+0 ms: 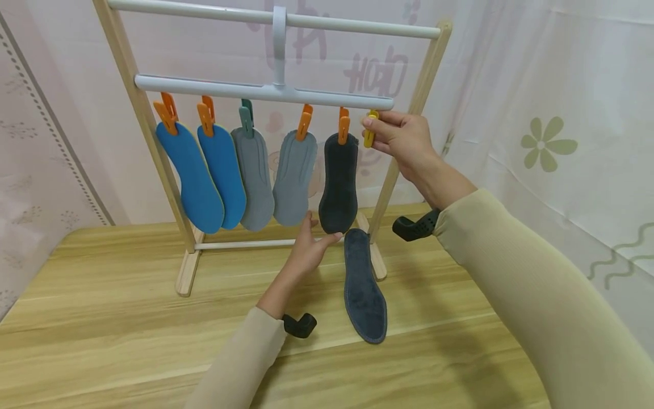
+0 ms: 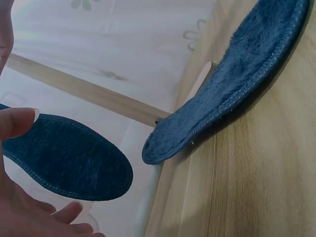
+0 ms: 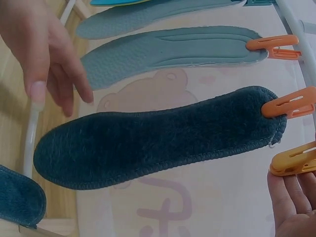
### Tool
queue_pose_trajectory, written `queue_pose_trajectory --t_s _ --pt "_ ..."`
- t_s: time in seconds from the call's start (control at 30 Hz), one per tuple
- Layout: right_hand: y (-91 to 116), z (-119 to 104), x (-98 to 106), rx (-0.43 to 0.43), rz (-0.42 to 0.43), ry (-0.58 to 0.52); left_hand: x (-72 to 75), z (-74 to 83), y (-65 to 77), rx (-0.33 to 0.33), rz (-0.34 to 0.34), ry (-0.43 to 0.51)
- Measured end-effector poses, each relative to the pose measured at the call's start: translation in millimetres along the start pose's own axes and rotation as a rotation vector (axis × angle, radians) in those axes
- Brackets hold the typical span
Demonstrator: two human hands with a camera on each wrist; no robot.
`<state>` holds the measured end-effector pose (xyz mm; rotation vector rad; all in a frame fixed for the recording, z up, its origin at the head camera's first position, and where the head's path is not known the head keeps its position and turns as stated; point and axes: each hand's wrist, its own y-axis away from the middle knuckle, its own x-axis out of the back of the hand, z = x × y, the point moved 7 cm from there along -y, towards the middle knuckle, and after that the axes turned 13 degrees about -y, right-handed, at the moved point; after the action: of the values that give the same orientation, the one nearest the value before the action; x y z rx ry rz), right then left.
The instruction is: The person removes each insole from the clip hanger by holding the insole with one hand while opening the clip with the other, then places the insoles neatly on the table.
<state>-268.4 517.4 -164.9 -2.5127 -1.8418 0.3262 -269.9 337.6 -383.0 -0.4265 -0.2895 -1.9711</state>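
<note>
My right hand (image 1: 411, 142) pinches a yellow clip (image 1: 370, 130) at the right end of the white hanger (image 1: 214, 86). Beside it, a dark fuzzy insole (image 1: 339, 184) hangs from an orange clip (image 1: 344, 129). My left hand (image 1: 308, 250) is at that insole's lower end, fingers spread and thumb extended near its edge; in the right wrist view the left fingers (image 3: 74, 79) are straight and hold nothing. A second dark insole (image 1: 365, 289) lies on the table just below, its narrow end by the rack's right foot.
Two blue insoles (image 1: 190, 182) and two grey insoles (image 1: 295, 179) hang in a row to the left, from orange and green clips. The hanger hooks over the top bar of a wooden rack (image 1: 420, 74) standing on the wood-grain table (image 1: 128, 324). A patterned curtain (image 1: 552, 187) surrounds it.
</note>
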Motion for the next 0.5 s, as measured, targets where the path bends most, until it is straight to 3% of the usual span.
queue_pose_trajectory --t_s 0.13,0.37,0.5 --pt "0.7 -0.3 0.0 0.002 -0.003 -0.008 -0.8 4.0 1.3 -0.024 0.012 -0.031" --pt "2.3 1.1 -1.2 -0.008 -0.006 0.000 -8.9 5.1 3.6 -0.002 -0.041 0.052" --pt "3.0 1.8 -0.1 -0.009 -0.009 0.009 -12.7 10.0 6.3 -0.019 -0.046 0.021"
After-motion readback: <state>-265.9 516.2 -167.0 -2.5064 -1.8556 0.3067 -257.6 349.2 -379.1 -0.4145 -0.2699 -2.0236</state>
